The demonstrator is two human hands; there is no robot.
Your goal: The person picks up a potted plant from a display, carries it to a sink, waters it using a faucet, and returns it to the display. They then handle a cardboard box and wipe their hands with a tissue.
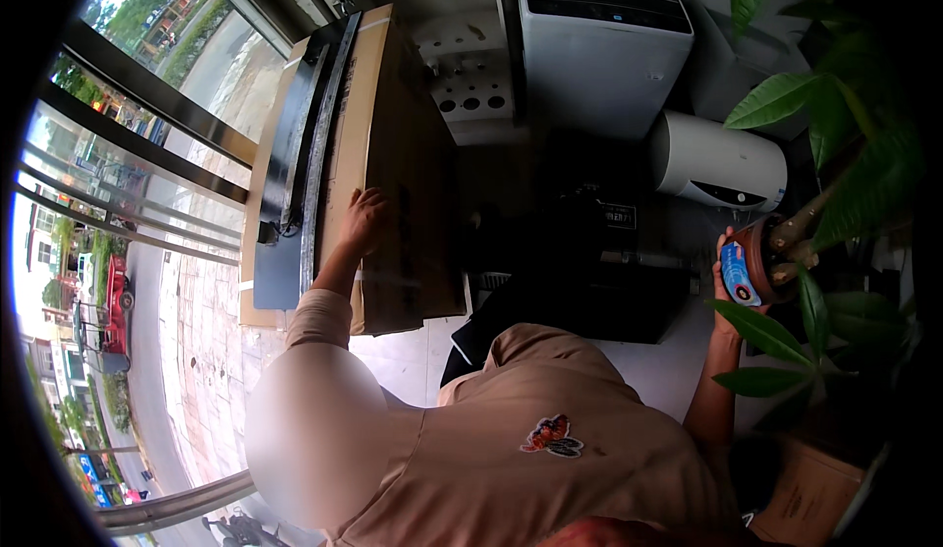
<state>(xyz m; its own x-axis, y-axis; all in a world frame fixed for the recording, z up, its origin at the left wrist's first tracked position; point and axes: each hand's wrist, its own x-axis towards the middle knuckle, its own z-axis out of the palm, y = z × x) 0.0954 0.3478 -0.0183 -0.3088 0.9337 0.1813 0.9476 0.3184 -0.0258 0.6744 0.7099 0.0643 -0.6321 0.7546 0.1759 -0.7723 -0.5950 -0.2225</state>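
At frame centre-left, the person's left hand (pixel 365 218) lies flat, its grip open, on a tall cardboard box (pixel 393 154). At right, the right hand (pixel 732 270) has its grip closed around a blue can (pixel 739 274) beside a potted plant (pixel 825 184). The can is lifted; nothing shows it applied yet.

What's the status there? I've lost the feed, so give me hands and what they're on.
Left hand flat on tall cardboard box. Right hand gripping blue can beside potted plant. Nothing between the hands but dark appliances.
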